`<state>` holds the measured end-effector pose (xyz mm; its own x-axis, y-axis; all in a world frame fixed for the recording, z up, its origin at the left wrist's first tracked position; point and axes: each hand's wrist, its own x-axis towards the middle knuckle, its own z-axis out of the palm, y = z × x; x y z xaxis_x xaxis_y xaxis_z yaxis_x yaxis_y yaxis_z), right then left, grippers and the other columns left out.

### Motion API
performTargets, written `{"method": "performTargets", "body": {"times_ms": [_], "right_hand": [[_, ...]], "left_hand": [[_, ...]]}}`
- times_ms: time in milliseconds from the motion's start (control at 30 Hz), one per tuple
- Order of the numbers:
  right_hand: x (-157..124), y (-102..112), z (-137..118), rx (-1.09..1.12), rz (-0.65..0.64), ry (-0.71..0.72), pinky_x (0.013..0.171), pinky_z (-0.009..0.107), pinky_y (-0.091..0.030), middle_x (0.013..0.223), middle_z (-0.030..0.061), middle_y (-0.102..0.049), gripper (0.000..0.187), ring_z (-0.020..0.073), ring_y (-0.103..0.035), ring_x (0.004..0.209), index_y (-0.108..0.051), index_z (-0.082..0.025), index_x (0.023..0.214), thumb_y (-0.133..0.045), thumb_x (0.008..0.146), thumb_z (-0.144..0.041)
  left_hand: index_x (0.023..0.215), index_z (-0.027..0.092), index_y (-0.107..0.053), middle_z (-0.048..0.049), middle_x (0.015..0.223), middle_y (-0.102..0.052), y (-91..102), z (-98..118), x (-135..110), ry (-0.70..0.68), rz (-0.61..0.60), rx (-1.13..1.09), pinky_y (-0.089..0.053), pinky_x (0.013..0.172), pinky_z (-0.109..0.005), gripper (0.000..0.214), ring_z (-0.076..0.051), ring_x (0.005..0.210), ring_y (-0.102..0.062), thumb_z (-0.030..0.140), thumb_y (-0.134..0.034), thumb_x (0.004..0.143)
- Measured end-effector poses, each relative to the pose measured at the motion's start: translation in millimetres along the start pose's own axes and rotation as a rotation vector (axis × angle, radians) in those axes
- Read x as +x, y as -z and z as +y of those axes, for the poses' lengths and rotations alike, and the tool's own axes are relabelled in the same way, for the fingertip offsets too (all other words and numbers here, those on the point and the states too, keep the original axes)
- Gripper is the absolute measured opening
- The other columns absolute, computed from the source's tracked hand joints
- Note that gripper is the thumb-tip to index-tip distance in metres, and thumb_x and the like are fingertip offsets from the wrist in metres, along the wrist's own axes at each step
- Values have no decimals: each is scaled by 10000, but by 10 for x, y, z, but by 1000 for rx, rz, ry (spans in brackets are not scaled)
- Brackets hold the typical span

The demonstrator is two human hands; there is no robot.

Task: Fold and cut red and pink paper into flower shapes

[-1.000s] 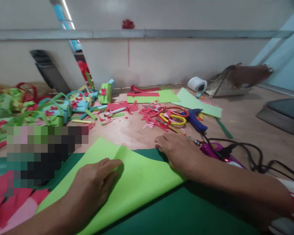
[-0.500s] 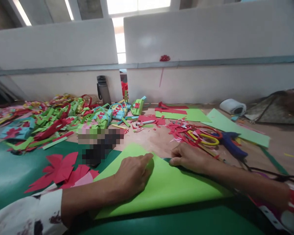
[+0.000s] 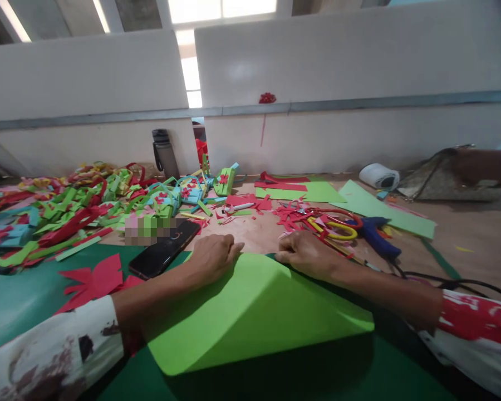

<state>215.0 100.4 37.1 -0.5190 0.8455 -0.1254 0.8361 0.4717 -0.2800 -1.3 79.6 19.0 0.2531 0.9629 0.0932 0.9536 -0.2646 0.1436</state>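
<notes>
A light green paper sheet lies folded over on a dark green sheet, its near fold bulging up. My left hand presses the sheet's far left corner with curled fingers. At the far right corner my right hand pinches the paper's edge, fingers closed. A black phone rests just left of my left hand.
Red-and-yellow scissors and a blue glue gun with its black cable lie right of my right hand. A heap of cut paper strips fills the left. A bottle, tape roll and bag stand by the wall.
Both hands slid forward to the green sheet's far corners and closed on it. The sheet is now doubled over with a raised fold. The view tilted up and left.
</notes>
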Motion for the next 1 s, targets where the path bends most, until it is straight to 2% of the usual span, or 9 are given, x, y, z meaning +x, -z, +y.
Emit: {"method": "performTargets", "body": {"times_ms": [100, 200, 300, 467, 567, 633, 767, 867, 1000], "right_hand": [[3, -8, -3, -6, 18, 12, 724, 371, -535, 1036, 49, -635, 230, 188, -637, 843, -593, -145, 1075, -557, 909, -300], [-40, 44, -38, -25, 37, 18, 680, 340, -537, 958, 30, -647, 209, 169, -639, 775, -609, -137, 1017, -555, 910, -308], [-87, 107, -83, -46, 74, 22, 617, 297, -514, 772, -13, -634, 204, 135, -615, 657, -624, -130, 837, -553, 909, -308], [-111, 110, -101, -56, 134, 45, 583, 271, -468, 605, -53, -554, 291, 112, -557, 570, -566, -147, 645, -555, 902, -284], [-111, 96, -83, -48, 141, 52, 581, 270, -470, 623, -49, -566, 284, 112, -560, 570, -575, -146, 669, -550, 906, -301], [-107, 93, -71, -40, 128, 49, 583, 273, -480, 655, -40, -589, 262, 114, -573, 583, -592, -142, 708, -553, 905, -309], [-81, 75, -47, -24, 96, 30, 612, 293, -508, 780, -10, -633, 207, 130, -608, 651, -618, -134, 844, -553, 907, -320], [-49, 47, -22, -4, 84, 27, 606, 291, -492, 752, -19, -617, 220, 126, -590, 634, -609, -137, 811, -558, 901, -331], [1, 7, 10, 43, 81, 62, 546, 250, -392, 591, -41, -512, 306, 115, -514, 563, -513, -166, 565, -561, 858, -241]], "left_hand": [[892, 122, -610, -127, 723, -648, 19, -50, -27, 46, 32, 16, -390, 614, -325, 478, -247, 689, -608, 437, -252, 930], [889, 119, -615, -125, 712, -641, 41, -115, -9, 41, 46, -1, -398, 631, -330, 473, -250, 695, -612, 418, -251, 933], [847, 140, -637, -116, 806, -664, 88, -132, 50, -80, 22, -71, -414, 702, -319, 482, -238, 799, -614, 402, -244, 942], [1185, 160, -576, -72, 1122, -663, 221, -47, 198, -360, -90, -234, -428, 821, -243, 431, -170, 998, -593, 334, -251, 962], [1222, 172, -563, -43, 1113, -679, 289, -11, 276, -474, -175, -260, -443, 781, -201, 382, -134, 949, -618, 299, -326, 950], [1096, 176, -648, -35, 976, -718, 302, 6, 306, -506, -209, -218, -449, 693, -196, 308, -139, 833, -641, 298, -440, 905], [737, 129, -713, -89, 670, -698, 215, 60, 311, -442, -174, -59, -402, 538, -257, 343, -194, 606, -626, 362, -497, 866], [729, 109, -712, -144, 651, -688, 76, 109, 288, -334, -87, 43, -399, 537, -301, 465, -252, 610, -641, 419, -412, 903], [763, 120, -726, -169, 692, -700, -81, 141, 271, -248, -5, 125, -424, 570, -333, 533, -285, 673, -663, 467, -352, 918]]}}
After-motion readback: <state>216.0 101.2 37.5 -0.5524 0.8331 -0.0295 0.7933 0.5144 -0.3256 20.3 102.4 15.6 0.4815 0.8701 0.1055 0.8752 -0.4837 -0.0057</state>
